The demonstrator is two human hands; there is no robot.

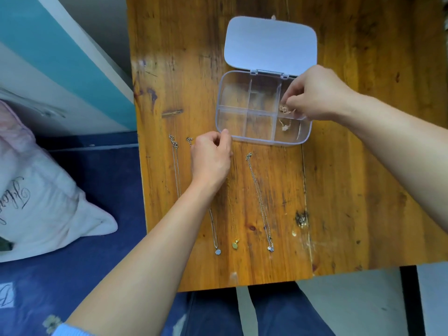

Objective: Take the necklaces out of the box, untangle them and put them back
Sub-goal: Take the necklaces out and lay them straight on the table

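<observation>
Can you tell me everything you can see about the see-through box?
The clear plastic box lies flat on the wooden table. Its lid is hinged open and lies back. Inside, thin walls split it into six compartments. A rose-gold chain sits in the near right one. The left hand steadies the near left corner; the right hand pinches the chain over the right side.

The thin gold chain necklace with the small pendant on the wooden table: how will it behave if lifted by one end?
The thin gold chain necklace would probably hang limp, since its fine links lie loose. It looks light, and its pendant may swing.
</observation>
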